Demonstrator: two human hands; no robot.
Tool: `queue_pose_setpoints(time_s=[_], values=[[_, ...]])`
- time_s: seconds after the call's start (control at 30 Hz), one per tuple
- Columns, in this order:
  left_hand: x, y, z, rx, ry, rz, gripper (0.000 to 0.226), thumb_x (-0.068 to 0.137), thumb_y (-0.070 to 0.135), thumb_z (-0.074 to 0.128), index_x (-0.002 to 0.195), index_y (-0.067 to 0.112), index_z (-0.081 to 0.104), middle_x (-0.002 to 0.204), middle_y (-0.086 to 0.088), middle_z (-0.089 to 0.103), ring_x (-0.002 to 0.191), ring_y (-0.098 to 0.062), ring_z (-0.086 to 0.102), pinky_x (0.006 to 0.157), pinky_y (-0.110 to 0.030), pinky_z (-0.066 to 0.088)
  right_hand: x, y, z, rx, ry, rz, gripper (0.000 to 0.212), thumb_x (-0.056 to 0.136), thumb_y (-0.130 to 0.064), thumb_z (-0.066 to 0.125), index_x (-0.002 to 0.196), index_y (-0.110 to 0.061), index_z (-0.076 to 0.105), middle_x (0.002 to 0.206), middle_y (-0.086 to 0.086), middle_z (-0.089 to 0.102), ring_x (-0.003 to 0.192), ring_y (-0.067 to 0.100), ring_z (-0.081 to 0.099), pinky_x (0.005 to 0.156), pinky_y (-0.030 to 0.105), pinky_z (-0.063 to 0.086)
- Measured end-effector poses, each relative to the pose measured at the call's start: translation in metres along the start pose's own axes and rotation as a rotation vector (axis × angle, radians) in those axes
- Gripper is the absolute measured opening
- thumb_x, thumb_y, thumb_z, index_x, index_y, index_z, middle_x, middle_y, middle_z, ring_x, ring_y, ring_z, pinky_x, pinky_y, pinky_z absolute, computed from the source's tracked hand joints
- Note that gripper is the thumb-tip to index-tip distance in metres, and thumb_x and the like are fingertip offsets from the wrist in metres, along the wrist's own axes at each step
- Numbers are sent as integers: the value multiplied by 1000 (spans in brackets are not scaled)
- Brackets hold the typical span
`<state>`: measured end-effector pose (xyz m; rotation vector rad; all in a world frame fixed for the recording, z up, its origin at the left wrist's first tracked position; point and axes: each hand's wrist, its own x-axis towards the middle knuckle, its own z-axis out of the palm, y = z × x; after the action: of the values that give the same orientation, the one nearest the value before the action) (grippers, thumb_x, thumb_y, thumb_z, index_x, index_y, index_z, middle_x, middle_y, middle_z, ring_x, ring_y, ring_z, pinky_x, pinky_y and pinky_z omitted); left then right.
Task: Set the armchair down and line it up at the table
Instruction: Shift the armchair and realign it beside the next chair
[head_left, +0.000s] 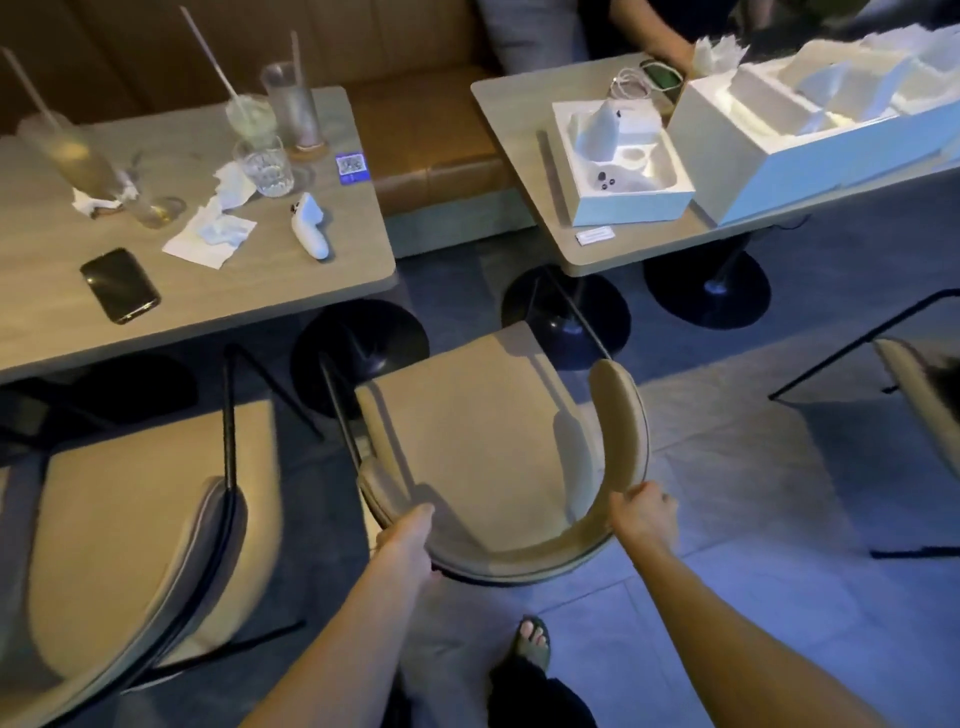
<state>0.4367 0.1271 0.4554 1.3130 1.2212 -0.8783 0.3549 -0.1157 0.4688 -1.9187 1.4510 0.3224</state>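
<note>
A beige armchair (478, 431) with a curved padded backrest and thin black legs sits in the middle of the view, its seat facing the gap between two tables. My left hand (408, 543) grips the left part of the curved backrest. My right hand (644, 514) holds the right part of the same rim. The left table (291, 291) has a wood-look top and a black round base; its near right corner lies just beyond the seat's front. I cannot tell whether the chair's legs touch the floor.
A second beige armchair (135, 540) stands close on the left, and another chair (919, 405) at the right edge. The left table carries glasses, napkins, a phone (120, 285) and a white controller (311, 226). The right table (608, 254) holds open white boxes. My sandalled foot (532, 642) is behind the chair.
</note>
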Motion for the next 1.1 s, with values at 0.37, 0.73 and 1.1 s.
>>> queue_pose_setpoints(time_s=[0.37,0.73,1.1], values=[[70,-1,19,-84,204,-111,57,86,46,64,134,20,49,130,-11,59,117,-42,54,93,-61,41,73,-25,-1,218,-156,152,51,85,-3,64,131,-7,42,126,22,59,113,44,58,90,60,53],[72,-6,8,-141,180,11,45,95,36,58,133,12,51,122,-16,63,109,-40,61,93,-64,47,76,-29,-3,226,-267,221,48,89,4,55,131,-12,37,116,21,54,111,46,57,83,68,52],[57,16,-23,-160,151,52,47,100,32,53,142,12,44,129,-19,60,112,-42,61,88,-64,50,50,-35,15,322,-335,167,55,91,4,57,137,-16,34,118,21,51,108,43,56,70,58,53]])
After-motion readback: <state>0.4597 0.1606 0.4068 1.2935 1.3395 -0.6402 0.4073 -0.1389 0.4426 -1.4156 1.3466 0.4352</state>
